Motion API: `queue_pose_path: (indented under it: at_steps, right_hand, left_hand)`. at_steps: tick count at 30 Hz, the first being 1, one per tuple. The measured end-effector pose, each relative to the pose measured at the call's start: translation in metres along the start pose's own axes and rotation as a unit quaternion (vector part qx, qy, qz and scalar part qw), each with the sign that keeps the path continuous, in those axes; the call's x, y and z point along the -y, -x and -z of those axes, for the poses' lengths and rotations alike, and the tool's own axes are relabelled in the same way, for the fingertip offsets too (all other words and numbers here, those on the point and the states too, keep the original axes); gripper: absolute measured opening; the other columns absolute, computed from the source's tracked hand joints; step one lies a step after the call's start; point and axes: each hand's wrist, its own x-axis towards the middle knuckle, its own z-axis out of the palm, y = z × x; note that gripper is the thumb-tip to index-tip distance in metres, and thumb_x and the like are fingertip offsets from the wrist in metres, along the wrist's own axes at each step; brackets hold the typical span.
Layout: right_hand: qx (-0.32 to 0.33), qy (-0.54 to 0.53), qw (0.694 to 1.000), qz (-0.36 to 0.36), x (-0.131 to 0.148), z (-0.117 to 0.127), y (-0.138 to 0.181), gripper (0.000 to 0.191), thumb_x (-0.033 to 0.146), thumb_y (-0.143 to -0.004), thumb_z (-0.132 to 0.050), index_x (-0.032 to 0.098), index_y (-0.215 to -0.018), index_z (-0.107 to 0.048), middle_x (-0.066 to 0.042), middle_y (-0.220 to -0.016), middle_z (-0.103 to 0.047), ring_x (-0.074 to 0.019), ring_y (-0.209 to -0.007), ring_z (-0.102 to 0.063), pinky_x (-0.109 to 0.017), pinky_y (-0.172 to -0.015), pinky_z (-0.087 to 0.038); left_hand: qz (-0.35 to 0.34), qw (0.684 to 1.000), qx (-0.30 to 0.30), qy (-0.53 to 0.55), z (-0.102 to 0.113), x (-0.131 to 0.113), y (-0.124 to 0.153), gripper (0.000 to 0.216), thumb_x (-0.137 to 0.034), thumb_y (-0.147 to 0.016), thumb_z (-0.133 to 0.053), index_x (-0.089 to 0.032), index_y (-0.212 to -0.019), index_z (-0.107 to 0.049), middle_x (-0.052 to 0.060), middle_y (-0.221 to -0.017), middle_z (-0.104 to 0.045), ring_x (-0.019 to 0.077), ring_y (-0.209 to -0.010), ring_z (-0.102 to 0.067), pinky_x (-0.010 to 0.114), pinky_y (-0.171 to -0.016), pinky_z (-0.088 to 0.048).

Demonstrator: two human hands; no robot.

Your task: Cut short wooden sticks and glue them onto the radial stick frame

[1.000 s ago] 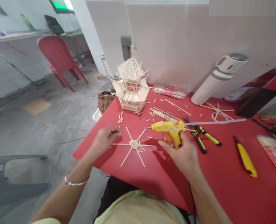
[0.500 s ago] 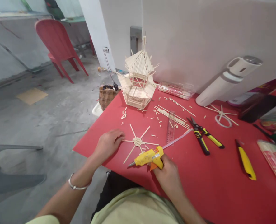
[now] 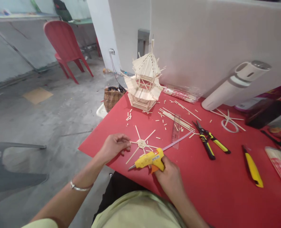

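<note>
My right hand (image 3: 170, 174) grips a yellow hot glue gun (image 3: 150, 159) with an orange trigger. Its metal nozzle points left, and a long clear glue stick (image 3: 177, 141) sticks out of its back. Just beyond the gun, a spoked frame of thin wooden sticks (image 3: 141, 144) lies flat on the red tabletop (image 3: 226, 186). My left hand (image 3: 115, 147) is at the end of the frame's left spoke, thumb and fingertips pinched together on it. The gun covers part of the near spokes.
A pagoda-like stick model (image 3: 145, 87) stands at the back corner. Around the table are a clear ruler (image 3: 175, 131), yellow-black cutters (image 3: 207, 139), a yellow utility knife (image 3: 253, 167), a white flask (image 3: 235, 84), stick offcuts and another stick star (image 3: 228, 118).
My left fingers have curled in more at the spoke's end. The glue gun stays in my right hand, nearly in place. The whole view has shifted slightly.
</note>
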Motion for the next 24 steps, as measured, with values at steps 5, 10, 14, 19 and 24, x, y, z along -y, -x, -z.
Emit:
queue_pose_path:
  at_steps: [5, 10, 14, 19, 24]
  right_hand:
    - [-0.029, 0.026, 0.998, -0.041, 0.0, 0.036, -0.012, 0.032, 0.051, -0.08, -0.058, 0.023, -0.096, -0.056, 0.0, -0.067, -0.063, -0.0201, -0.059, -0.06, -0.027, -0.055, -0.038]
    - [-0.01, 0.076, 0.997, 0.013, 0.007, 0.055, -0.022, 0.051, 0.058, -0.076, -0.063, 0.021, -0.11, -0.05, -0.002, -0.08, -0.065, -0.0208, -0.066, -0.063, -0.028, -0.059, -0.042]
    - [-0.052, 0.133, 0.987, 0.073, 0.005, 0.048, -0.032, 0.06, 0.062, -0.082, -0.058, 0.017, -0.121, -0.049, -0.012, -0.1, -0.067, -0.0274, -0.086, -0.066, -0.032, -0.066, -0.043]
    - [-0.067, 0.18, 0.977, 0.097, 0.005, 0.04, -0.045, 0.056, 0.059, -0.081, -0.062, 0.018, -0.118, -0.053, -0.011, -0.098, -0.069, -0.0273, -0.085, -0.067, -0.03, -0.061, -0.038]
    - [-0.079, 0.21, 0.967, 0.123, 0.01, 0.038, -0.055, 0.043, 0.046, -0.084, -0.063, 0.019, -0.115, -0.054, -0.008, -0.095, -0.069, -0.0233, -0.078, -0.066, -0.029, -0.058, -0.034]
  left_hand:
    - [0.043, 0.997, 0.007, 0.067, -0.009, 0.002, 0.005, 0.032, -0.028, -0.055, -0.083, -0.011, -0.077, -0.067, 0.007, -0.06, -0.069, 0.0171, -0.055, -0.066, 0.02, -0.041, -0.046]
    - [0.075, 0.989, -0.012, 0.13, -0.018, 0.004, 0.007, 0.032, -0.022, -0.053, -0.085, -0.011, -0.077, -0.066, 0.007, -0.06, -0.069, 0.0162, -0.055, -0.066, 0.02, -0.04, -0.047]
    - [0.088, 0.989, -0.026, 0.116, -0.023, 0.002, 0.007, 0.031, -0.02, -0.053, -0.085, -0.011, -0.074, -0.064, 0.007, -0.061, -0.07, 0.0185, -0.057, -0.068, 0.02, -0.04, -0.047]
    - [0.111, 0.99, -0.037, 0.082, -0.026, -0.001, 0.006, 0.028, -0.021, -0.054, -0.085, -0.011, -0.071, -0.066, 0.008, -0.061, -0.069, 0.0176, -0.054, -0.067, 0.02, -0.038, -0.044]
    - [0.13, 0.989, -0.039, 0.062, -0.027, -0.005, 0.005, 0.025, -0.022, -0.057, -0.085, -0.01, -0.07, -0.067, 0.007, -0.058, -0.068, 0.0167, -0.053, -0.066, 0.02, -0.037, -0.043]
